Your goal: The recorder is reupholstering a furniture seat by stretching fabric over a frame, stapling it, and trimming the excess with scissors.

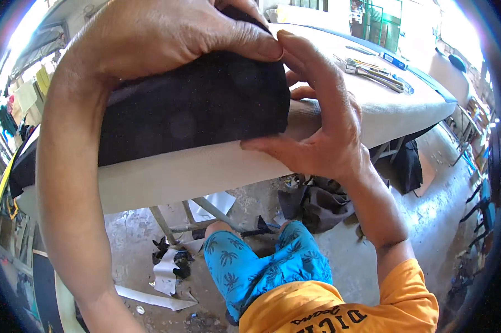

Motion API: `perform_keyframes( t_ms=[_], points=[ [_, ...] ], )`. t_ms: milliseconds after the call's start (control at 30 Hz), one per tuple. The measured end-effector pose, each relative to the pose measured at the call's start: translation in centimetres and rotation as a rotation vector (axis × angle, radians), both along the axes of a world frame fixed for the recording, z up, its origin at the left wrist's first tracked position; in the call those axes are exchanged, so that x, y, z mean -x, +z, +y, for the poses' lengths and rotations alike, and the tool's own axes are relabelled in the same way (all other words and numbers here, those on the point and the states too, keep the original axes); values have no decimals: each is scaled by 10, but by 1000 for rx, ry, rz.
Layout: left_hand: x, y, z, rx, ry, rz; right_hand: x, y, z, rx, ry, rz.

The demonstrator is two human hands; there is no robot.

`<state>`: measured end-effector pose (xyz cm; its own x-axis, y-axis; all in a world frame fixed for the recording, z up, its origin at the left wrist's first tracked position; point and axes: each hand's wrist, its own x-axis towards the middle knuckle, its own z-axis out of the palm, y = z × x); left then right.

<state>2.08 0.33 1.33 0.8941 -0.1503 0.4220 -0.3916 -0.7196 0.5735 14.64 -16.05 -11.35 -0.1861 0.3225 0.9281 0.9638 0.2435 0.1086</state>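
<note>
A piece of black fabric lies along the near edge of a table with a pale, textured covering. My left hand arches over the fabric from above and grips its upper edge, the thumb pressing near the right corner. Around the fabric's right end curves my right hand. Its thumb rests at the lower right corner, and its index fingertip meets my left thumb at the top. The other right fingers curl beside the fabric's end. My left fingertips are partly out of the picture.
Metal tools and a small blue box lie on the table's far right. Dark crumpled material is heaped on the floor under the table, near metal legs. White scraps litter the floor. A pale padded seat stands at the right.
</note>
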Motion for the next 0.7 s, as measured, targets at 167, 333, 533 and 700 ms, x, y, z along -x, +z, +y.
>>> perform_keyframes(
  t_ms=[167, 333, 533, 700],
  points=[
    [22, 14, -23, -190, 299, 144, 7, 0, -3, 35, 85, 150],
    [14, 6, -22, -205, 268, 25, -4, -17, -35, -199, 145, 265],
    [16, 0, -15, -127, 169, -14, -21, -56, -108, -331, -168, 525],
    [8, 0, -11, -89, 143, 35, -2, -136, -134, -76, -128, 805]
  ],
)
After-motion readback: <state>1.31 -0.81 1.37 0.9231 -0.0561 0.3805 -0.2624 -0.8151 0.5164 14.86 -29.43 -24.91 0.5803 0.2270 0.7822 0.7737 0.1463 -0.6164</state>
